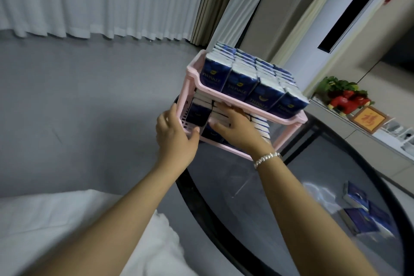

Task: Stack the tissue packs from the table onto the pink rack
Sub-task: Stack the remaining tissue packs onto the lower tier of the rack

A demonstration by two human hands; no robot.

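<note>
A two-tier pink rack (194,75) stands at the far edge of a round glass table (226,204). Its top tier is full of upright blue tissue packs (257,76). In the lower tier, stacks of packs (261,126) lie flat and one blue pack (198,114) stands at the left end. My left hand (173,132) grips the rack's left side wall, thumb at the lower rim. My right hand (234,126) reaches into the lower tier with straight fingers pressing on the stacked packs. Several loose packs (363,213) lie on the table at the right.
A white cushion or bedding (67,231) fills the near left. Grey floor and white curtains (100,0) lie beyond the table. At the right a low cabinet holds a red ornament (345,101) with greenery and a small framed picture (368,120).
</note>
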